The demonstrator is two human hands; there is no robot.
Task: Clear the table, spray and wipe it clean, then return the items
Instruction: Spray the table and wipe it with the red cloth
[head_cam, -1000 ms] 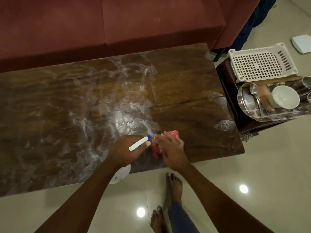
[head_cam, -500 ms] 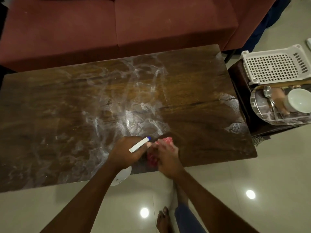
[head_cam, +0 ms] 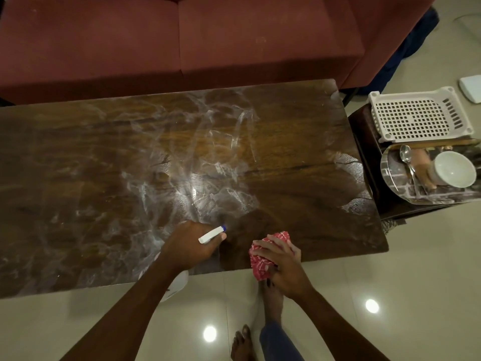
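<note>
A dark wooden table (head_cam: 299,142) is streaked with white spray film over its left and middle parts. My left hand (head_cam: 190,243) grips a white spray bottle (head_cam: 211,234) with a blue nozzle tip, held over the near edge; the bottle's body shows below my wrist. My right hand (head_cam: 283,261) presses a bunched red patterned cloth (head_cam: 263,259) at the table's near edge, just right of the bottle. The wood around the cloth looks darker and free of film.
A side stool at the right holds a white perforated basket (head_cam: 416,115) and a steel tray (head_cam: 395,188) with a white bowl (head_cam: 454,171) and a spoon (head_cam: 407,157). A red sofa (head_cam: 182,37) runs behind the table. My bare feet stand on glossy floor tiles.
My right hand has slid the cloth to the right and toward the near edge, away from the bottle. The left hand with the bottle has stayed about where it was.
</note>
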